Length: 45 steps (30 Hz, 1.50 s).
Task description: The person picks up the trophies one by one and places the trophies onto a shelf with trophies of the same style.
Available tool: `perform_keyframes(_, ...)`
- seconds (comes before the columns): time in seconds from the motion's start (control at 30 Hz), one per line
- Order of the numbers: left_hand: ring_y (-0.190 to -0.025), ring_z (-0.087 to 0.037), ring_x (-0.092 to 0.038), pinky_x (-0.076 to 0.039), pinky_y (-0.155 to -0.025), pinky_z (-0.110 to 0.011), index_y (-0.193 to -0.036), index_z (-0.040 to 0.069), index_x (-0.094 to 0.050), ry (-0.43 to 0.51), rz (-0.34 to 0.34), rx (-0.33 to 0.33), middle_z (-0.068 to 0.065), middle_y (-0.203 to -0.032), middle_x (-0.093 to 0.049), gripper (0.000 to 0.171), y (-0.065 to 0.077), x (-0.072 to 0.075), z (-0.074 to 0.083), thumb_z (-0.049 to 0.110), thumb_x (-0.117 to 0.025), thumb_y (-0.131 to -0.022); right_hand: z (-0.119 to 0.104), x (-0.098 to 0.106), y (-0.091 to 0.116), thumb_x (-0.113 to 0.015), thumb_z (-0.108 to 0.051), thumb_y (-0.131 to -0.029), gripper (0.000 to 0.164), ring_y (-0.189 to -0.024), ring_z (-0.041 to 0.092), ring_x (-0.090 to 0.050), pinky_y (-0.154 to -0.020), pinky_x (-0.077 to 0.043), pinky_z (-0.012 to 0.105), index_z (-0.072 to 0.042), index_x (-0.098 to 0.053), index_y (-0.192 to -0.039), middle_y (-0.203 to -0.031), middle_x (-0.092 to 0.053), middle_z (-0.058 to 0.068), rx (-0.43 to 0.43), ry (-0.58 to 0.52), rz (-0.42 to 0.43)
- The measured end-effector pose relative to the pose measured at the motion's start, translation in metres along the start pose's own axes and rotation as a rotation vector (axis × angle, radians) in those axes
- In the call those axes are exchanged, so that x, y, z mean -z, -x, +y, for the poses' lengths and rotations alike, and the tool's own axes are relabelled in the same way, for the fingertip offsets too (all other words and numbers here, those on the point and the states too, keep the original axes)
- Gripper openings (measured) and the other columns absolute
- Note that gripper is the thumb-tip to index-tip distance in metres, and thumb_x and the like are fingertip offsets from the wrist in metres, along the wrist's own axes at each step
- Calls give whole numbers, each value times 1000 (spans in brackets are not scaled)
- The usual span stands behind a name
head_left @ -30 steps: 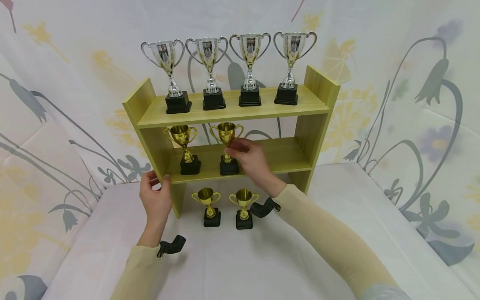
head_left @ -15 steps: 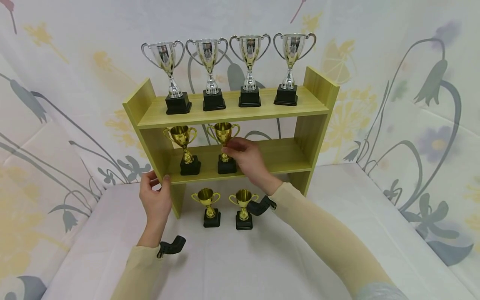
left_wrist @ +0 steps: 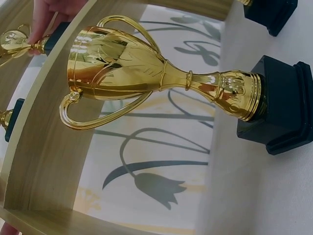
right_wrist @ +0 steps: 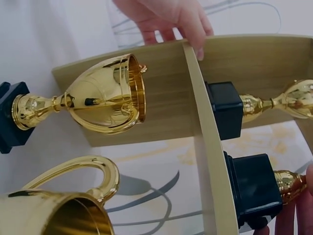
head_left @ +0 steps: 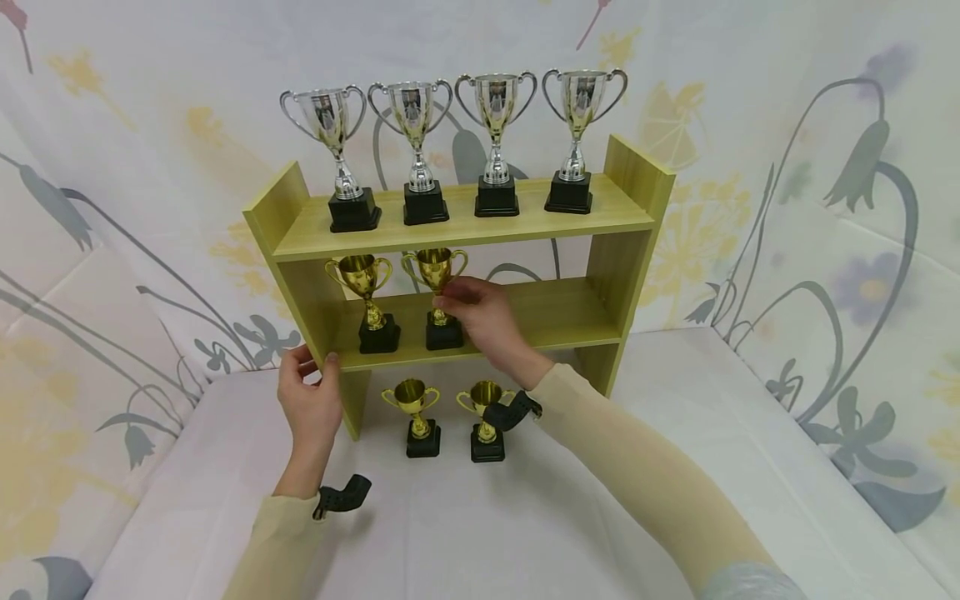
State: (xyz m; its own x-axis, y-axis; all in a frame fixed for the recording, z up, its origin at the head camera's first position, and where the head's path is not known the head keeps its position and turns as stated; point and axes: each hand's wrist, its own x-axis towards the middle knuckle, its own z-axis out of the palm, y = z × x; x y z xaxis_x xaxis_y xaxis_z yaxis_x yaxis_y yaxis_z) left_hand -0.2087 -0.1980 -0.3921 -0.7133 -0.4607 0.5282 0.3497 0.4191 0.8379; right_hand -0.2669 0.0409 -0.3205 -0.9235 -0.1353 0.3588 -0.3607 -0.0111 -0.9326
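On the middle shelf, my right hand (head_left: 486,317) pinches the stem of a gold trophy cup (head_left: 435,268), which stands upright with its black base (right_wrist: 255,187) at the shelf board. A second gold trophy (head_left: 360,275) stands to its left on the same shelf. My left hand (head_left: 311,400) grips the left side panel of the wooden shelf (head_left: 300,308), thumb on the front edge and fingers round the outside. In the right wrist view, that left hand (right_wrist: 171,19) appears at the top, against the panel.
Several silver trophies (head_left: 495,108) stand in a row on the top board. Two more gold trophies, a left one (head_left: 412,398) and a right one (head_left: 480,393), stand on the white tabletop (head_left: 465,533) in front of the shelf. A flowered cloth (head_left: 825,250) hangs behind.
My right hand has slid the gold trophy left along the middle shelf, nearer to the other gold one. My left hand keeps its place on the side panel.
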Motion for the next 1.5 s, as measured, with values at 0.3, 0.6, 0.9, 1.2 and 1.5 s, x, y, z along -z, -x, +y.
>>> perform_keyframes(0.3, -93, -9, -53, -47, -73, -15, -119, -6, -57, -11, 7, 3, -17, -108, -57, 28, 0, 0, -1, 10, -60, -97, -2, -3, -2, -73, -8, -90, 12, -90, 17, -65, -83, -54, 32, -1, -71, -100, -94, -70, 4, -17, -29, -14)
perform_keyframes(0.6, -91, -9, -53, -47, -71, -14, -117, -7, -57, -6, 10, -6, -17, -106, -57, 27, 0, -1, 0, 9, -61, -96, 0, -5, -4, -73, -6, -90, 12, -88, 16, -65, -82, -54, 31, 0, -71, -99, -93, -70, 4, -8, -32, -8)
perform_keyframes(0.9, -92, -9, -53, -47, -73, -15, -118, -7, -57, -6, 6, -3, -17, -107, -57, 27, 0, -1, -1, 10, -60, -97, -2, -8, -3, -73, -7, -90, 15, -90, 17, -66, -84, -54, 31, 1, -72, -102, -96, -71, 6, -20, -38, -10)
perform_keyframes(1.2, -93, -9, -53, -46, -72, -14, -118, -6, -56, -12, 3, 2, -17, -107, -57, 27, 0, 0, -2, 9, -60, -97, 0, -9, -3, -73, -7, -90, 15, -93, 18, -67, -85, -54, 31, 0, -72, -103, -98, -71, 7, -37, -22, -15)
perform_keyframes(1.5, -92, -9, -53, -46, -72, -15, -118, -6, -57, -15, 2, -6, -17, -107, -57, 27, 0, 0, -2, 10, -60, -97, 1, -8, -3, -73, -12, -91, 16, -97, 17, -66, -84, -54, 30, -3, -73, -104, -102, -71, 6, -37, 57, -15)
